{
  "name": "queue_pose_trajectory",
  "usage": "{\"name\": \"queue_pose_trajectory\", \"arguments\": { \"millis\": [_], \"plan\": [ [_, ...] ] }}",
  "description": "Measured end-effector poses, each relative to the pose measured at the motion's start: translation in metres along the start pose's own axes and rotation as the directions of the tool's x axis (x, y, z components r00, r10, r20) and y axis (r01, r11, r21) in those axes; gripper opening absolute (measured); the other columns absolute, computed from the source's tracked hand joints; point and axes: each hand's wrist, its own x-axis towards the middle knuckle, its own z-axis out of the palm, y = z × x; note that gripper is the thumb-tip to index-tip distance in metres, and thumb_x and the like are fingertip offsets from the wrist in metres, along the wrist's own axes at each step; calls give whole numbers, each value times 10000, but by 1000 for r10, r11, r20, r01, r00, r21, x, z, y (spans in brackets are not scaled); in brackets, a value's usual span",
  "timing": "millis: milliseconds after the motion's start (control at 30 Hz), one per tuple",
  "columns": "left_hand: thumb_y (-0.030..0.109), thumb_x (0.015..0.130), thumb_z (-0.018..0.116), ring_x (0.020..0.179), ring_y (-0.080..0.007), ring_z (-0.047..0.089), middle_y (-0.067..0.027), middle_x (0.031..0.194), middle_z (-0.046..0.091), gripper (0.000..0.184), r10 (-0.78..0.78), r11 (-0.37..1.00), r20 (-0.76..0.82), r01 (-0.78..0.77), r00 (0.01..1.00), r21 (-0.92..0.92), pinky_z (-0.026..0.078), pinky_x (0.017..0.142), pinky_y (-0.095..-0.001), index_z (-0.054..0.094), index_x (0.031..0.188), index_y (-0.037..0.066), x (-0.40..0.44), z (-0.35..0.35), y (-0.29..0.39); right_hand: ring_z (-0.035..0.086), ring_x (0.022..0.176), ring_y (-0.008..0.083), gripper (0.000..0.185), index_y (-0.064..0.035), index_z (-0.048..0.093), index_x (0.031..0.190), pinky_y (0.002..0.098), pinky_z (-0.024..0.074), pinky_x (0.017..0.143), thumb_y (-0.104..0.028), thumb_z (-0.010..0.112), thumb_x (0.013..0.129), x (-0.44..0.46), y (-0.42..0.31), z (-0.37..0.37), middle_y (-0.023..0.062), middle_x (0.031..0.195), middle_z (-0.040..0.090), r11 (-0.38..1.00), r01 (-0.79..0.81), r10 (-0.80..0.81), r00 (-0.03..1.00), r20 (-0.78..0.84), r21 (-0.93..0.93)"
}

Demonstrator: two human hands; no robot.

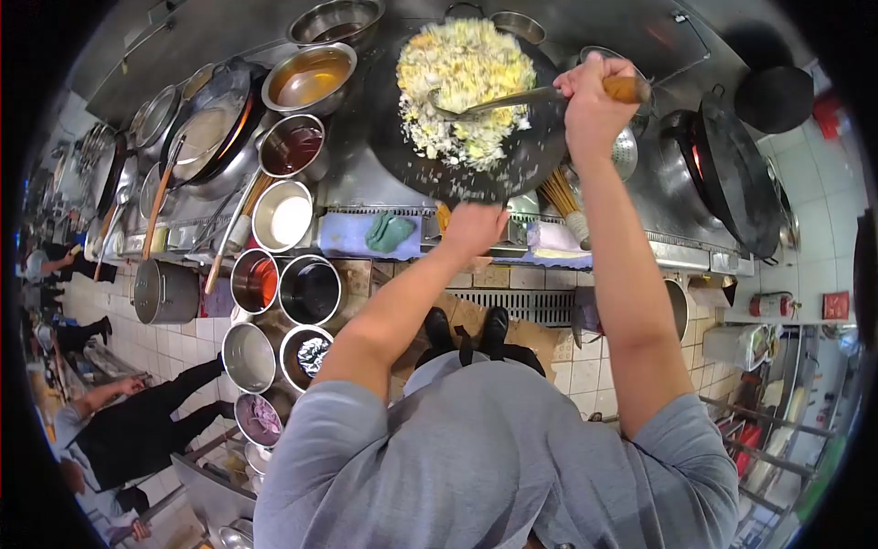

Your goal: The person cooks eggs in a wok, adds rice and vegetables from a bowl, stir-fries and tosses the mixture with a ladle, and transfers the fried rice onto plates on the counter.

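A large dark wok (pixel 540 151) is tilted up over the stove, filled with a loose mix of white and yellow bits (pixel 466 69) that looks like fried rice with egg. Some of it is blurred, as if tossed. My left hand (pixel 476 229) is closed at the wok's near edge; the exact grip is hidden under the fingers. Held in my right hand (pixel 596 105) is a metal ladle (pixel 512 99), its wooden handle end sticking out to the right. The ladle's head reaches into the rice from the right.
Left of the wok stand a bowl of amber liquid (pixel 311 78), a pot of dark red sauce (pixel 293 146) and several more pots. A green cloth (pixel 389 232) lies on the stove's front ledge. Another wok (pixel 745 174) stands right. A co-worker (pixel 128 439) is at far left.
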Motion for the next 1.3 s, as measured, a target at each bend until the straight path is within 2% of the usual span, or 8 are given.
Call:
{"name": "queue_pose_trajectory", "arguments": {
  "millis": [133, 300, 433, 567, 700, 1033, 1233, 1300],
  "plan": [
    [381, 944, 535, 607, -347, 647, -148, 634, 638, 414, -39, 999, 186, 43, 982, -20, 529, 628, -450, 666, 678, 93, 2, -101, 65, 424, 493, 121, 231, -56, 461, 768, 297, 424, 500, -103, 627, 922, 39, -65, 7, 10, 572, 436, 940, -308, 320, 945, 63, -145],
    [426, 944, 514, 532, -344, 610, -144, 569, 603, 426, 169, 985, -79, -167, 982, 34, 501, 532, -444, 658, 709, 102, 86, -83, 18, 465, 439, 133, 224, -65, 464, 747, 300, 441, 463, -87, 601, 922, 31, -55, 19, 17, 540, 464, 961, -51, 53, 999, 1, -270],
    [363, 934, 549, 573, -363, 628, -164, 584, 612, 374, 6, 1000, 2, -6, 1000, -12, 514, 574, -468, 646, 696, 91, 2, -14, 9, 491, 439, 114, 252, -80, 376, 804, 263, 398, 420, -75, 599, 921, 3, 8, -15, 21, 552, 480, 999, 37, -37, 999, -8, -36],
    [359, 912, 582, 627, -382, 649, -160, 601, 623, 338, -10, 999, 240, 21, 971, -43, 538, 596, -457, 665, 713, 99, -6, -107, 68, 386, 431, 81, 258, -88, 410, 775, 252, 363, 422, -84, 623, 920, 27, -78, -4, -10, 548, 432, 935, -354, 354, 934, 45, 1],
    [387, 933, 542, 545, -341, 629, -123, 555, 610, 426, 155, 986, -35, -157, 987, -61, 519, 530, -441, 658, 637, 104, 92, -130, 38, 418, 444, 73, 252, -79, 435, 776, 249, 378, 418, -123, 633, 924, 33, -93, 15, -13, 559, 444, 987, -158, 158, 987, -15, 17],
    [365, 901, 589, 486, -348, 598, -133, 548, 595, 339, 162, 987, -87, -163, 983, -2, 492, 504, -457, 649, 680, 115, 40, -56, 12, 331, 442, 101, 363, -124, 403, 663, 290, 303, 469, -240, 585, 954, 131, -28, 53, -19, 509, 342, 976, -153, 129, 979, 158, 156],
    [340, 866, 628, 945, -288, 606, -104, 949, 639, 213, 48, 985, -170, -19, 984, 171, 462, 775, -461, 674, 934, 144, 75, -44, -14, 341, 445, 97, 352, -122, 418, 667, 279, 297, 449, -246, 581, 953, 135, -68, 59, -24, 501, 355, 992, 7, -31, 983, 181, 130],
    [334, 838, 657, 1108, -301, 496, -121, 1140, 528, 307, 172, 962, -245, -109, 954, 250, 379, 898, -476, 614, 1070, 137, 42, -48, 24, 376, 453, 79, 321, -119, 438, 674, 266, 316, 441, -187, 598, 944, 114, 44, 44, -31, 518, 399, 980, 45, -62, 995, -83, -192]
  ]
}}
